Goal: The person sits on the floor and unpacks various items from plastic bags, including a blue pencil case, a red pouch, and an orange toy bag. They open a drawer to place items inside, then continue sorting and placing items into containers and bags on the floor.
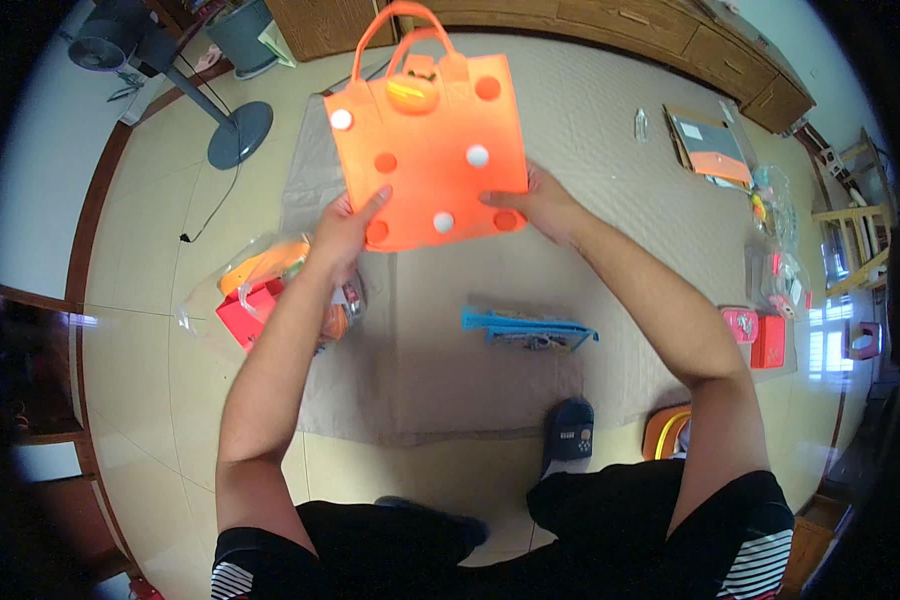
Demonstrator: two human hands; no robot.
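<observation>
An orange handbag (427, 142), apparently of felt, is held up in front of me with its two loop handles (405, 16) at the top. White and darker orange dots are spread over its front, and a shiny orange ornament (412, 93) sits near the upper edge. My left hand (345, 229) grips the lower left corner, thumb on the front. At the lower right side my right hand (536, 199) holds the bag in the same manner. Below it, a blue-edged pouch (532, 330) lies on the grey mat (435, 390). The bag's back is hidden.
Left of the mat stand a pedestal fan (240, 135) and a plastic bag of colourful items (255, 292), partly behind my left forearm. Folders (709, 146), a clear bottle (640, 125), bagged items (776, 210) and a red box (768, 341) lie at right. Wooden drawers (630, 22) line the back.
</observation>
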